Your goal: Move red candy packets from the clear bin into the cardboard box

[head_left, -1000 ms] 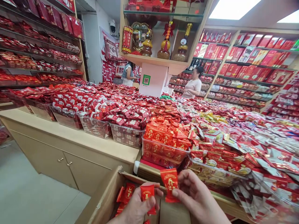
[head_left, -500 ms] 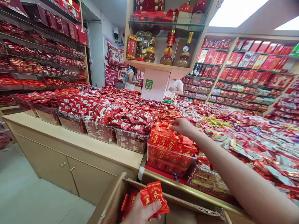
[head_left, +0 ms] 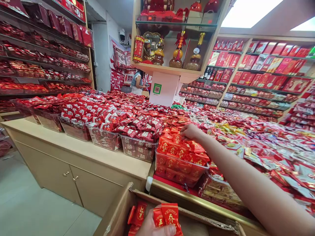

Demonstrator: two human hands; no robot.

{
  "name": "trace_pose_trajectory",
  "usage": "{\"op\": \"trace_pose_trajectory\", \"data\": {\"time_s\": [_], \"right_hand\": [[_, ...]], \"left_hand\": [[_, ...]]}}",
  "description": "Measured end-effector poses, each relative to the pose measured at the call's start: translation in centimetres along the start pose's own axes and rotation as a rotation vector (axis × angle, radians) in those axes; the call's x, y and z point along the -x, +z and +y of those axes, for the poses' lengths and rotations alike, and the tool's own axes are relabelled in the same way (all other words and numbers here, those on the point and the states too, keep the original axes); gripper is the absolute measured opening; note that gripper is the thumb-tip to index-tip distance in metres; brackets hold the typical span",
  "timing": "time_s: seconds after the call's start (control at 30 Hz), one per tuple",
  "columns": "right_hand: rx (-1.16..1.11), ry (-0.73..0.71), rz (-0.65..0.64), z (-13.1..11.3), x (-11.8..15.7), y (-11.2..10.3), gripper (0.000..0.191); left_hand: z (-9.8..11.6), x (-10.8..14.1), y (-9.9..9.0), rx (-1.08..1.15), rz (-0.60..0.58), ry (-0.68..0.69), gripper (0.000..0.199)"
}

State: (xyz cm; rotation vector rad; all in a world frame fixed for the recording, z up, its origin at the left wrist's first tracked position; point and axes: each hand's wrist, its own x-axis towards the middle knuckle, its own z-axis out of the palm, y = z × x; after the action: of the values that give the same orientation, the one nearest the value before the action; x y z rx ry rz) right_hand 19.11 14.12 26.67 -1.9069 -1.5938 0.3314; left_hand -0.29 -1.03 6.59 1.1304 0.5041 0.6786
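Note:
Low in the head view, my left hand (head_left: 155, 228) is closed around a few red candy packets (head_left: 170, 214) with gold lettering. It is over an open cardboard box (head_left: 117, 210), in which more red packets (head_left: 139, 211) lie at the left. Farther up, my right hand (head_left: 191, 132) rests on the pile of matching red packets (head_left: 169, 148) in a clear plastic bin (head_left: 202, 169). The right fingers are curled down together against the packets. Their tips are partly hidden, so I cannot make out what they pinch.
Several clear bins (head_left: 137, 152) of maroon and red packets line the wooden counter (head_left: 105, 157). Another bin (head_left: 218, 188) with gold packets is beneath my right forearm. A display cabinet (head_left: 169, 67) hangs over the heaped sweets. One person (head_left: 137, 82) stands behind.
My right hand has come down slightly onto the packets in the bin. My left hand, with its packets, has moved a little lower and to the right. A second person at the back is now hidden.

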Motion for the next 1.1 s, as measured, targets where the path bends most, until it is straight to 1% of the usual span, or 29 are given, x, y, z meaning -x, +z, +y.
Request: {"op": "trace_pose_trajectory", "data": {"time_s": [0.07,0.13,0.23,0.3,0.33,0.37,0.4,0.43,0.47,0.5,0.57,0.6,0.67,0.7,0.73,0.8,0.9,0.97,1.03,1.1], "right_hand": [[0.102,-0.025,-0.009,-0.2,0.3,0.7,0.011],[0.207,-0.062,-0.003,-0.5,0.3,0.9,0.016],[0.322,-0.114,0.038,-1.0,0.6,0.3,0.011],[0.354,-0.175,0.114,-1.3,1.9,-0.5,0.009],[0.335,-0.232,0.148,-1.4,3.2,-0.7,0.011],[0.289,-0.301,0.156,-1.3,4.8,-0.8,0.014],[0.229,-0.375,0.133,-1.0,6.8,-0.5,0.014],[0.149,-0.437,0.063,-0.5,9.1,0.1,0.014],[0.085,-0.468,-0.041,0.2,11.5,1.0,0.013],[0.065,-0.467,-0.140,1.1,13.8,2.1,0.010],[-0.042,-0.411,-0.231,3.1,17.7,4.7,0.006],[-0.128,-0.359,-0.268,4.1,19.0,5.9,0.005],[-0.323,-0.273,-0.319,5.5,20.7,7.4,0.006],[-0.395,-0.248,-0.333,5.9,21.0,7.7,0.009],[-0.439,-0.241,-0.336,6.1,21.2,7.7,0.011],[-0.439,-0.260,-0.300,6.0,20.8,6.7,0.012],[-0.448,-0.299,-0.151,5.5,19.0,3.8,0.013],[-0.506,-0.314,-0.038,5.1,16.8,1.4,0.018],[-0.543,-0.324,0.062,4.6,13.9,-0.9,0.021],[-0.553,-0.310,0.155,4.0,10.8,-2.8,0.021]], "left_hand": [[-0.4,-0.1,-0.2,0.015,-0.020,0.010,0.035],[-0.8,-0.1,-0.2,0.014,-0.003,0.004,0.037],[-1.1,0.0,0.0,-0.014,0.061,-0.038,0.038],[-1.1,0.1,0.3,0.031,0.116,-0.044,0.040],[-1.0,0.2,0.4,0.067,0.136,-0.028,0.041],[-0.8,0.2,0.4,0.102,0.159,-0.008,0.041],[-0.5,0.3,0.5,0.124,0.173,0.008,0.040],[-0.3,0.3,0.5,0.133,0.185,0.018,0.038],[0.0,0.3,0.5,0.133,0.195,0.025,0.035],[0.2,0.4,0.5,0.127,0.205,0.030,0.032],[0.5,0.4,0.6,0.117,0.203,0.032,0.028],[0.6,0.4,0.6,0.111,0.195,0.033,0.028],[0.6,0.4,0.9,0.087,0.164,0.020,0.029],[0.6,0.4,1.0,0.071,0.154,0.010,0.030],[0.6,0.4,1.1,0.060,0.156,-0.001,0.032],[0.5,0.3,1.2,0.053,0.187,-0.009,0.036],[0.7,0.2,1.0,0.067,0.250,0.008,0.034],[0.8,0.1,0.7,0.069,0.294,0.011,0.032],[0.9,0.1,0.5,0.061,0.338,0.002,0.032],[0.8,0.0,0.3,0.051,0.338,0.004,0.031]]}}
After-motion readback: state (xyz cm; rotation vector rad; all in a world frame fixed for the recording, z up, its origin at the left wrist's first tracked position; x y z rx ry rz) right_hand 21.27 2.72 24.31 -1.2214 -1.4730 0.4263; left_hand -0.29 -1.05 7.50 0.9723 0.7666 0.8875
